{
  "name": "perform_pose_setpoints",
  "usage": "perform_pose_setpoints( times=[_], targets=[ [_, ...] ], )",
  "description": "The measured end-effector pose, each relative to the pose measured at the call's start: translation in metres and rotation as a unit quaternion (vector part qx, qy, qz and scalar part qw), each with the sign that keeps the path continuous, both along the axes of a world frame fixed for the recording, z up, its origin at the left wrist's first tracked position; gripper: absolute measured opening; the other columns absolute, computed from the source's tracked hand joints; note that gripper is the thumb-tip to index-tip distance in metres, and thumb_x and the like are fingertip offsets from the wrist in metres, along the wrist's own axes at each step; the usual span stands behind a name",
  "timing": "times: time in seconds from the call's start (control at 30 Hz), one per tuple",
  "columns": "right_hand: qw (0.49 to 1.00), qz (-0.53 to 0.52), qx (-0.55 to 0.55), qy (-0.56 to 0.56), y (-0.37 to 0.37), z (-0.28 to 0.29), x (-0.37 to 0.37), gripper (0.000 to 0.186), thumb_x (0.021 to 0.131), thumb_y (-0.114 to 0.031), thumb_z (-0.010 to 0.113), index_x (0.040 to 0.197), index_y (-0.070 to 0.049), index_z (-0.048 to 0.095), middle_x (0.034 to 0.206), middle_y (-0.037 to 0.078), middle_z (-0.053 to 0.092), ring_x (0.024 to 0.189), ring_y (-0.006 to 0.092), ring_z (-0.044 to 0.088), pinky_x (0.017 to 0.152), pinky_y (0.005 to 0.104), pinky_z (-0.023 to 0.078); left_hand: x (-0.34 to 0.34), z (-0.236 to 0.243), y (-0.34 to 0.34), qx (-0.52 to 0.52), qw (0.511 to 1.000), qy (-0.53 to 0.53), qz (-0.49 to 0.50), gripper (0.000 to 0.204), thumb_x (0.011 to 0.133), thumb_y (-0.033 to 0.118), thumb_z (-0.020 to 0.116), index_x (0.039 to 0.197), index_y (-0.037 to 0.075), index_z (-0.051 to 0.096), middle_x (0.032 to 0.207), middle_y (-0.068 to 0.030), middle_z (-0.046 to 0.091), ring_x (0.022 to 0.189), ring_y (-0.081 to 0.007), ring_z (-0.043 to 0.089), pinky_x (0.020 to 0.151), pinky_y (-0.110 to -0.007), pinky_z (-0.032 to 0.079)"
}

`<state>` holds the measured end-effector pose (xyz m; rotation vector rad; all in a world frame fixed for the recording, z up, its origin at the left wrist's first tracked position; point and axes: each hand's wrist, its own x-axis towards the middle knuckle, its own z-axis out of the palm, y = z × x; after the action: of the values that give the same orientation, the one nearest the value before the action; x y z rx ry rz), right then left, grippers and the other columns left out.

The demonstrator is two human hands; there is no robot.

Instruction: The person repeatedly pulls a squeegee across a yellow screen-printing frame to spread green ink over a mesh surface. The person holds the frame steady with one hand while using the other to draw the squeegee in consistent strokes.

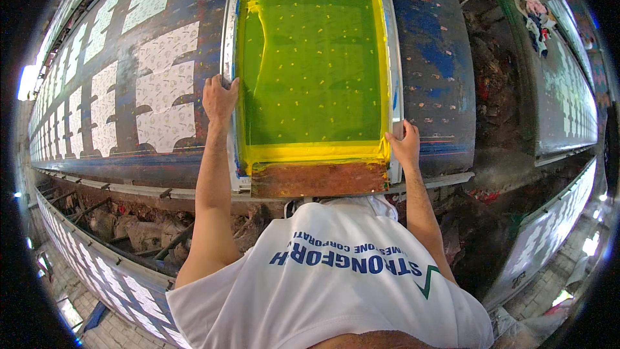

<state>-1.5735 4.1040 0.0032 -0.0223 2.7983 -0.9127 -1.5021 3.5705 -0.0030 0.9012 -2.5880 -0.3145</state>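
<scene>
A screen-printing frame (394, 45) lies in front of me on a long dark table, its light metal sides enclosing a green mesh (316, 71). Yellow ink (303, 152) bands the mesh's near and far ends, and a streak runs down its left side. A worn brown board (320, 179) spans the near end of the frame. My left hand (221, 98) grips the left rail, fingers over its outer side and thumb toward the mesh. Lower down, my right hand (405, 145) is closed around the right rail near the near corner.
White printed fabric pieces (166, 87) lie in rows on the dark table (436, 84), mostly to the left. A second table (568, 100) stands at the right beyond a gap with debris, with rags (537, 22) at its far end. Another table with pale pieces (116, 278) runs behind at lower left.
</scene>
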Motion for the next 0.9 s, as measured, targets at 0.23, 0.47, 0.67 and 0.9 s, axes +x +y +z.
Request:
perform_pose_setpoints(
  times=[0.23, 0.47, 0.67, 0.9],
  targets=[
    [0.999, -0.02, -0.022, 0.018, 0.0, -0.007, 0.0, 0.07, 0.076, -0.027, 0.085, 0.134, 0.007, 0.063, 0.126, 0.022, 0.06, 0.119, 0.0379, 0.061, 0.103, 0.0448, 0.051, 0.003, 0.009, -0.003, 0.016, 0.999, -0.049, -0.007, 0.053, 0.091, 0.045, 0.076, 0.116, -0.001, 0.069, 0.115, -0.0201, 0.067, 0.11, -0.0389, 0.066, 0.093, -0.049, 0.054],
    [0.997, 0.013, -0.04, 0.068, 0.0, -0.002, -0.006, 0.063, 0.07, -0.023, 0.083, 0.123, 0.008, 0.068, 0.108, 0.019, 0.06, 0.103, 0.0355, 0.062, 0.089, 0.0458, 0.052, 0.004, 0.055, -0.006, -0.06, 0.998, -0.024, 0.009, 0.052, 0.094, 0.045, 0.069, 0.118, 0.0, 0.067, 0.117, -0.0223, 0.067, 0.116, -0.0416, 0.063, 0.097, -0.053, 0.052],
    [0.972, 0.055, -0.192, 0.126, 0.0, 0.028, -0.012, 0.061, 0.071, -0.022, 0.085, 0.121, 0.008, 0.068, 0.107, 0.017, 0.06, 0.1, 0.0333, 0.063, 0.087, 0.0416, 0.053, 0.061, 0.13, 0.007, -0.067, 0.994, -0.028, 0.084, 0.041, 0.093, 0.043, 0.07, 0.101, 0.003, 0.071, 0.109, -0.0178, 0.066, 0.102, -0.0408, 0.066, 0.088, -0.053, 0.053],
    [0.937, 0.199, -0.269, 0.097, 0.005, 0.039, -0.035, 0.06, 0.072, -0.018, 0.085, 0.124, 0.008, 0.069, 0.11, 0.016, 0.061, 0.102, 0.0306, 0.065, 0.089, 0.0385, 0.054, 0.219, 0.153, 0.094, -0.094, 0.967, -0.052, 0.23, 0.055, 0.1, 0.042, 0.069, 0.133, -0.001, 0.066, 0.128, -0.0206, 0.065, 0.114, -0.0411, 0.063, 0.096, -0.053, 0.053]
  ],
)
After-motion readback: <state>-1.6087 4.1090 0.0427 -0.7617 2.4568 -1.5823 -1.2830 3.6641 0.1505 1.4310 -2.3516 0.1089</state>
